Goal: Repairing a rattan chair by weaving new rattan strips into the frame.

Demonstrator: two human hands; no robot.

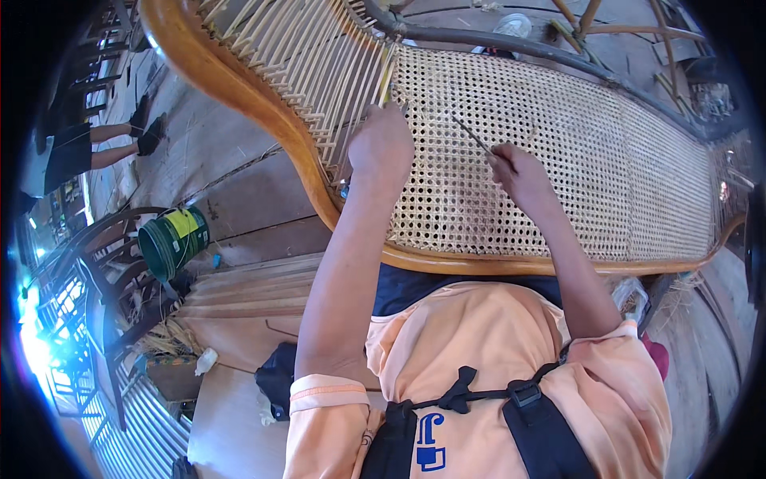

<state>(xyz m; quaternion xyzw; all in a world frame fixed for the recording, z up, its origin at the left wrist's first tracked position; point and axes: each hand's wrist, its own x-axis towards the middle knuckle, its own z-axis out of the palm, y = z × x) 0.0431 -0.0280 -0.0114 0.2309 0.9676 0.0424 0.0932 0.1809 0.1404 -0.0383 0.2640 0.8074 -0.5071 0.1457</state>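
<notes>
A long curved wooden frame [271, 120] lies across my lap, with a cane-weave panel [574, 184] filling its middle and right. Toward the upper left, loose parallel cane strands [275, 52] span the frame, not woven closed. My left hand [381, 148] is closed at the border between the strands and the woven panel. Its fingertips are hidden, so what they pinch is unclear; a yellowish strip [388, 84] shows just beyond them. Above the panel, my right hand [523, 180] grips a thin dark pointed rod [472, 136], like an awl, angled up and left.
A green bucket [173, 239] with a yellow label stands at left, near dark curved chair frames [104, 239]. Wooden boards [255, 287] lie beside me. A person's legs [112, 144] show at far left. Dark poles [511, 44] run behind the panel.
</notes>
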